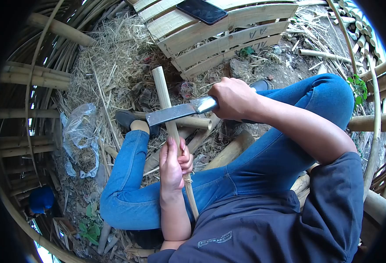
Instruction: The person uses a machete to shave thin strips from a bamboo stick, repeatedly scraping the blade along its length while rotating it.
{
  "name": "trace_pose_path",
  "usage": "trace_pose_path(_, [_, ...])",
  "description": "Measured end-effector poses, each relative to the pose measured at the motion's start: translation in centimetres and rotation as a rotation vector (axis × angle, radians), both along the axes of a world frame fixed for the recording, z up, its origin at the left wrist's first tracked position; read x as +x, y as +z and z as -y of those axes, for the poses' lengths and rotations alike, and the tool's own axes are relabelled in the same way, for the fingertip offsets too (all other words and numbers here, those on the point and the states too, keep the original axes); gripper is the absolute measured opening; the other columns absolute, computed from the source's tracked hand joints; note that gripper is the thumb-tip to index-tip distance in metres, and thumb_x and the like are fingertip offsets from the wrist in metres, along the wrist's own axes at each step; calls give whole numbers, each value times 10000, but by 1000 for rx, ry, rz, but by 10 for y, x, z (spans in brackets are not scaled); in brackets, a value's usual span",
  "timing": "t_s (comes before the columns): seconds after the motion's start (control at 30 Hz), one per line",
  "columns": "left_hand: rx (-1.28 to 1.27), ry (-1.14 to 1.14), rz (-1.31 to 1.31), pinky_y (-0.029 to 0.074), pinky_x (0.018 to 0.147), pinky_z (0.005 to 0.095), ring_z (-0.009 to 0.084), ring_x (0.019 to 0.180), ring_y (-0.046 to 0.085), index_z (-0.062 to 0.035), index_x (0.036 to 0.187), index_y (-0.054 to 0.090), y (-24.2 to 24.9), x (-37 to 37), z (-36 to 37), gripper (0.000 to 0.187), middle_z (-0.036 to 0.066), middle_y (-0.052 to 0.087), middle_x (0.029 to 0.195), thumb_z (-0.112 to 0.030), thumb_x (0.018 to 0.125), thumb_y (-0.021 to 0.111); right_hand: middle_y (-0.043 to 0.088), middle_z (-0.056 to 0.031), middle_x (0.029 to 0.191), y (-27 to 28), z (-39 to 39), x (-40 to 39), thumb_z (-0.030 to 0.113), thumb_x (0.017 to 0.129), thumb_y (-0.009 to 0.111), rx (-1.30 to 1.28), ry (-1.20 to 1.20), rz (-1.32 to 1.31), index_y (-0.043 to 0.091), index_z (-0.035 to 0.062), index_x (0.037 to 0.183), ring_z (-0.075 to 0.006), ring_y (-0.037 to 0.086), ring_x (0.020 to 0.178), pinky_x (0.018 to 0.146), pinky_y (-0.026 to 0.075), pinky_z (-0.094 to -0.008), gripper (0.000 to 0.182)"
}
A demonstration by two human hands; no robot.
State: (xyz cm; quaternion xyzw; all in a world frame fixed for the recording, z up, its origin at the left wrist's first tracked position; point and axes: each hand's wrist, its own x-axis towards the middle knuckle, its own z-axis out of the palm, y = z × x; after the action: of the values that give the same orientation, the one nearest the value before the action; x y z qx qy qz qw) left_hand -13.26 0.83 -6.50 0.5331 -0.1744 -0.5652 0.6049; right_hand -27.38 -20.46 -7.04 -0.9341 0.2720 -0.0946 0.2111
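Note:
My left hand (173, 165) is closed around a pale wooden stick (161, 87), which slants from near my waist up past my shin. In my right hand (233, 100), the fingers are wrapped round the handle of a large knife with a broad, square-ended blade (171, 113). That blade lies across the stick, above my left hand, and appears to touch it. The lower end of the stick reaches my shirt. Beneath the blade is a hollow bamboo piece (197, 122), near my left foot.
A slatted wooden crate (228, 41) stands ahead, with a phone (201, 11) on top. Straw and shavings (114, 52) cover the ground. A clear plastic bag (81, 136) lies at left. Cut bamboo (363, 33) is piled at far right, and thick poles (232, 149) lie below my legs.

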Motion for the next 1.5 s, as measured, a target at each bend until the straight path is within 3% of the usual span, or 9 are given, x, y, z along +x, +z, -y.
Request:
trace_pose_path(0.33, [-15,-60,-3,124,364,209,17,429,189,-139,897,444,-7,-5,1,372,-83,254,559,-445,1095,372,636,-174,614,-9,21,0,132,674,691,-258,-28,132,711,89,692,-381,660,607,609,538,-462,50])
trace_pose_path(0.93, [-25,-73,-41,143,365,210,19,434,214,-138,860,419,-2,-6,0,389,-74,275,560,-442,1097,366,669,-197,675,1,26,-1,127,627,691,-224,-12,111,722,66,695,-392,691,652,641,566,-469,96])
trace_pose_path(1.03, [-27,-68,-44,147,365,209,19,432,215,-137,862,419,-3,-5,0,386,-73,276,561,-436,1099,362,649,-162,635,-2,27,0,122,637,691,-242,-35,115,723,96,716,-361,677,651,647,548,-457,89])
trace_pose_path(1.27, [-25,-94,-67,160,361,202,16,424,205,-137,864,417,-2,-7,-1,391,-71,278,563,-434,1105,336,689,-198,747,19,55,-11,139,657,674,-234,-234,62,736,71,791,-384,694,749,731,566,-490,163])
trace_pose_path(1.5, [-17,-78,-70,172,361,207,18,430,215,-131,893,436,-1,-1,-1,388,-68,286,573,-440,1105,335,666,-174,680,8,34,-1,155,634,691,-182,-134,60,716,81,747,-376,684,697,683,562,-476,137])
